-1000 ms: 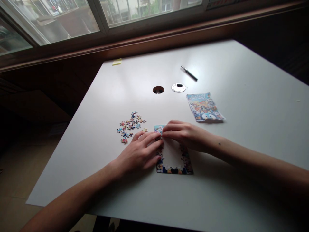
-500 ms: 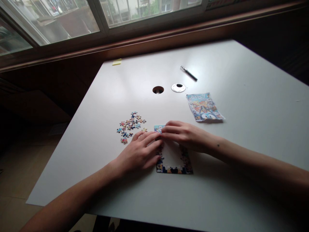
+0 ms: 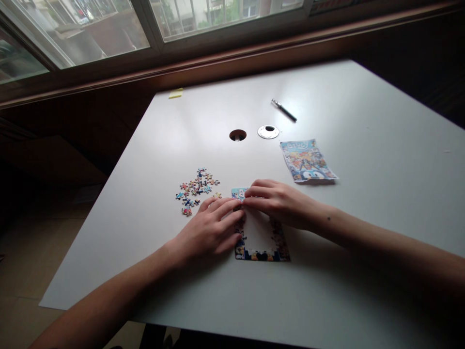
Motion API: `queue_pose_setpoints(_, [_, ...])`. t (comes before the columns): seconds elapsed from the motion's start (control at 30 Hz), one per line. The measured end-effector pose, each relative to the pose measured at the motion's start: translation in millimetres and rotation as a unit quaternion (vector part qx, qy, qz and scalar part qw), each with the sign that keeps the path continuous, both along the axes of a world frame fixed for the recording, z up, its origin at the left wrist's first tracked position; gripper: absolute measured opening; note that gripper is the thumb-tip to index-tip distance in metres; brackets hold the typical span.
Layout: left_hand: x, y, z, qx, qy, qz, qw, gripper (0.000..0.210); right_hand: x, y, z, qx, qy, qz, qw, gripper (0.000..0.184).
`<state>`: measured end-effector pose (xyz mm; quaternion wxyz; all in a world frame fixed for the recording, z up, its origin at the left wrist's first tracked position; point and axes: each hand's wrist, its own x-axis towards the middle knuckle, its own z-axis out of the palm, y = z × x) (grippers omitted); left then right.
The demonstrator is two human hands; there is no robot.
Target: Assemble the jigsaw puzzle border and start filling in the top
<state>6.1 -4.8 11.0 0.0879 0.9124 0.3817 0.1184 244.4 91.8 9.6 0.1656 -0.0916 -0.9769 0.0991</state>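
Observation:
A partly assembled jigsaw puzzle [image 3: 262, 256] lies flat on the white table, its printed border surrounding a bare middle. My left hand [image 3: 214, 225] rests over the left border with fingers spread, holding nothing. From the right, my right hand [image 3: 278, 201] reaches across the upper border, fingers close together and bent down onto a puzzle piece near the upper left corner. The fingertips of both hands nearly meet there and hide most of that piece. Beyond my left hand lies a loose pile of puzzle pieces [image 3: 198, 186].
A creased picture sheet [image 3: 308, 161] lies right of the puzzle on the table [image 3: 363, 145]. Farther back are a dark pen [image 3: 284, 110], a round metal cover [image 3: 268, 132] and a cable hole [image 3: 238, 135]. A yellow sticky note [image 3: 176, 93] marks the far left corner.
My right hand has shifted very slightly, showing a bit more of the upper border. My left hand and the loose pieces stay in place.

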Motion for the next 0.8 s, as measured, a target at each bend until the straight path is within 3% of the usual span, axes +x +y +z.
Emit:
queue_pose_setpoints(0.53, [0.3, 0.6, -2.7, 0.006, -0.005, 0.001, 1.000, 0.045, -0.3, -17.1, 22.1, 0.082, -0.118, -0.020, 0.989, 0.020])
queue_pose_setpoints(0.8, [-0.2, 0.3, -5.1, 0.004, -0.002, 0.002, 1.000, 0.047, 1.1, -16.9, 22.6, 0.040, -0.108, -0.031, 0.993, 0.022])
